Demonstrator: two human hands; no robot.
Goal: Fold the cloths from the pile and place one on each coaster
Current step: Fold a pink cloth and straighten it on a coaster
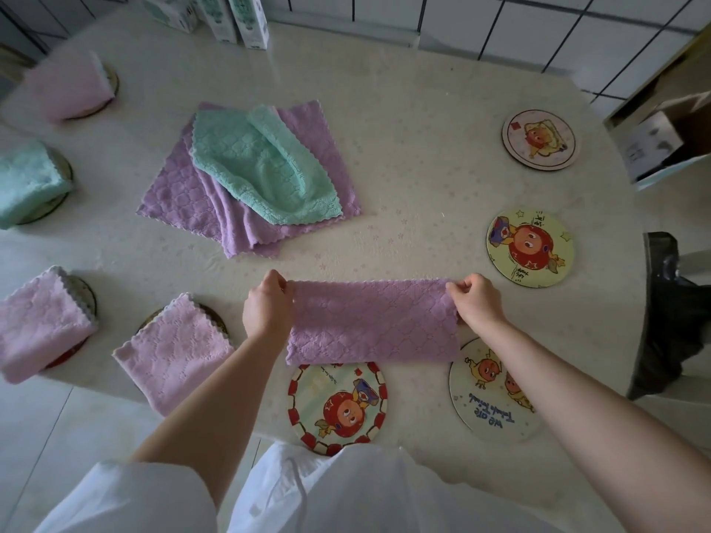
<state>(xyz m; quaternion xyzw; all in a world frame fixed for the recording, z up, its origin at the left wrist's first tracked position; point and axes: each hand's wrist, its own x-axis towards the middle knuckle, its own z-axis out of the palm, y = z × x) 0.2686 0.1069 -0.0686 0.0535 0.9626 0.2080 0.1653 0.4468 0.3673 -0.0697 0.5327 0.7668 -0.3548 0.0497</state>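
Observation:
A purple cloth (371,321) lies folded in half as a long strip near the table's front edge. My left hand (267,305) pinches its far left corner and my right hand (477,302) pinches its far right corner. Behind it sits the pile (246,167): a teal cloth on top of purple ones. Bare cartoon coasters lie at the front (338,407), the front right (492,398), the right (530,248) and the far right (539,140). Along the left, folded cloths cover several coasters: pink ones (173,352), (40,325), (71,86) and a teal one (27,182).
Several tall cartons (246,17) stand at the table's back edge. An open cardboard box (669,136) sits off the right side. A dark chair with a black bag (671,313) stands by the right edge. The cream tablecloth (404,148) covers the round table.

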